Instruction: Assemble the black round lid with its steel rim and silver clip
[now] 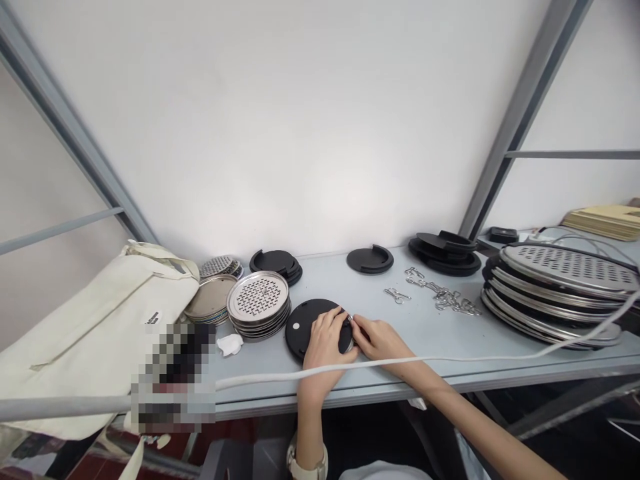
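Observation:
A black round disc (pixel 311 313) with a white dot lies near the table's front edge. My left hand (pixel 326 340) grips its right part, with fingers bent over the top and thumb by the edge. Between its thumb and fingers shows a bit of grey metal. My right hand (pixel 384 341) is closed in a pinch on a small metal clip (pixel 351 319) at the disc's right rim, touching my left fingertips. How the clip meets the disc is hidden by the fingers. Right of my hands lie loose metal wire clips (pixel 450 300) in a pile, with a few apart (pixel 397 295).
Perforated metal grater discs (pixel 259 298) are stacked at left, beside a crumpled white tissue (pixel 230 344) and cream bag (pixel 95 327). Black round holders (pixel 371 259) stand behind. Large metal discs (pixel 565 287) are piled at right. A white cable (pixel 450 358) crosses in front.

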Motion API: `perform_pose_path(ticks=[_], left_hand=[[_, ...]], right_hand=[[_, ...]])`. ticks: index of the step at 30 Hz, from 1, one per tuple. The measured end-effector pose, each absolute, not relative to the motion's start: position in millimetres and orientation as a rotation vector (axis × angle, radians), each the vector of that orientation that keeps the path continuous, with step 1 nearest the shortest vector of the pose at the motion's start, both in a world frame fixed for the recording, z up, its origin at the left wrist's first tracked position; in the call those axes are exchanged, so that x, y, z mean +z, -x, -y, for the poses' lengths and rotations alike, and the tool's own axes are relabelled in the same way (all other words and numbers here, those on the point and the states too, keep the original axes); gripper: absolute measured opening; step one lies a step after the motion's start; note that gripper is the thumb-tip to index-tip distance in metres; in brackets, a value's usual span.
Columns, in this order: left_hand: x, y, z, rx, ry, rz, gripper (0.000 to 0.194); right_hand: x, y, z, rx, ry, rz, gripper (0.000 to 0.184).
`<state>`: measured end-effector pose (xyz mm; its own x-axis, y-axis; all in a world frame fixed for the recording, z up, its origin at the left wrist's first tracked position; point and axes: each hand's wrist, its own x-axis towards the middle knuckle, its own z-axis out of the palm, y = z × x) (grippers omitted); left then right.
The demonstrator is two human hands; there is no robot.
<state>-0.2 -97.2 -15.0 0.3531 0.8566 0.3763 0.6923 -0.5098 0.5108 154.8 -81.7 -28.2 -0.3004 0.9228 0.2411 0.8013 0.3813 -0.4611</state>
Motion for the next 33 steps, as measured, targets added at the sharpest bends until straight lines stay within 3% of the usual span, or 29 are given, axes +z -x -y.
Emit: perform_pose_path(ticks=[10,16,33], left_hand=[[-8.9,0.4,98.4,0.920,-2.308,-1.341,0.042],[-11.4,0.2,96.0,0.899,-2.289,-1.374,0.051],[-10.9,1.2,95.8,0.880,-2.285,-1.364,0.052]], right_hand=[[-32.8,-155.3,79.3,0.369,1.484,2.168,0.027],[-37.2,-156.3,78.6,0.340,1.477,2.176,0.027],[-33.0,-155.3,80.3,0.361,1.478,2.159,0.029]])
